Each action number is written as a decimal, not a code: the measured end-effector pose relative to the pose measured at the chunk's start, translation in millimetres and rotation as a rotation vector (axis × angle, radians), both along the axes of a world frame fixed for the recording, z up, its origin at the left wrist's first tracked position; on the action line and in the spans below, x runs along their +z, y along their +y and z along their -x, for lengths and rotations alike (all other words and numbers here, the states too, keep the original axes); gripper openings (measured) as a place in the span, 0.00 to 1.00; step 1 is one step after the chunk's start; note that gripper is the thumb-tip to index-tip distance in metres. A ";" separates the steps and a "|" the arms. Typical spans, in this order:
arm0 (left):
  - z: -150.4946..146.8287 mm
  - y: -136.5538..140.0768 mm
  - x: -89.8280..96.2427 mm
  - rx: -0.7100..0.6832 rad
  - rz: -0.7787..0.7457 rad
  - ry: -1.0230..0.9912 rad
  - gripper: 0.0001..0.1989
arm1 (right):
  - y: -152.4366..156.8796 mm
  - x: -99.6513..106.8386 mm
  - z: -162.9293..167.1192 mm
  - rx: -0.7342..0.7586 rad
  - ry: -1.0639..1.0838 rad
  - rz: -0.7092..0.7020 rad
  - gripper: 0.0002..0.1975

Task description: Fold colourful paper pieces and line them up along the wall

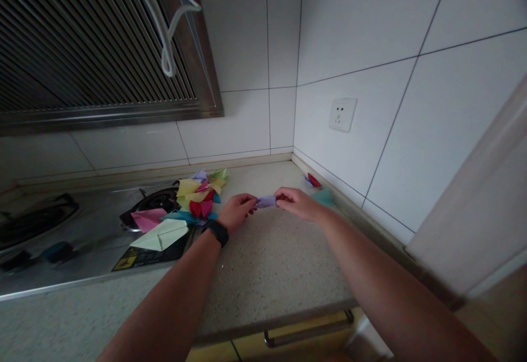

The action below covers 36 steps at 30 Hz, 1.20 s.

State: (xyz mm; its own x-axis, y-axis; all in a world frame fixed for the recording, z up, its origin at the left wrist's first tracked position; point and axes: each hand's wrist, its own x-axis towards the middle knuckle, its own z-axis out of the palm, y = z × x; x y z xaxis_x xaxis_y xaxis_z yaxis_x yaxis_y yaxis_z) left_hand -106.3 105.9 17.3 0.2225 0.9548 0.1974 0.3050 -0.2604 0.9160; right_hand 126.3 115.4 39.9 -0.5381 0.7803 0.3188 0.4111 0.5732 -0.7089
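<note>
A small folded piece of purple paper [265, 202] is stretched between my two hands, just over the countertop. My left hand [239, 211], with a black watch on its wrist, pinches the left end. The right end is between the thumb and fingers of my right hand [297, 203]. To the left, a pile of colourful folded papers [187, 200] lies partly on the stove, a pale green paper plane [161, 235] at its front. Beyond my right hand lie a small red and purple folded paper [313, 180] and a teal paper [324, 197], the latter partly hidden by my hand.
The speckled countertop [272, 263] runs to the tiled corner. At left is a gas stove [94, 236] with burners and knobs, below a range hood [94, 44] with a hanging white cable [167, 38]. A socket [343, 114] sits on the right wall; a drawer handle [308, 333] juts below the edge.
</note>
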 end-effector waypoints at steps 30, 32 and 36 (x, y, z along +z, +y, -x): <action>-9.0 -13.0 8.2 -0.139 0.042 -0.019 0.18 | 7.8 -9.1 0.9 0.130 0.052 0.243 0.15; -9.0 -13.5 9.0 -0.155 0.033 -0.042 0.18 | 8.7 -10.1 0.7 0.136 0.065 0.251 0.15; -8.7 -14.3 9.5 -0.209 0.015 -0.073 0.17 | 11.0 -12.7 -0.2 0.117 0.054 0.245 0.16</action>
State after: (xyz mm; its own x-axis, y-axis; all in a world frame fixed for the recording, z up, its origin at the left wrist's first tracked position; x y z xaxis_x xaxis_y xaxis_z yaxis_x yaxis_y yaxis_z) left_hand -97.6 91.6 26.8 0.4012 0.8924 0.2066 0.1790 -0.2975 0.9378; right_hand 126.5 126.4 27.2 -0.6165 0.7712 0.1589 0.3095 0.4229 -0.8517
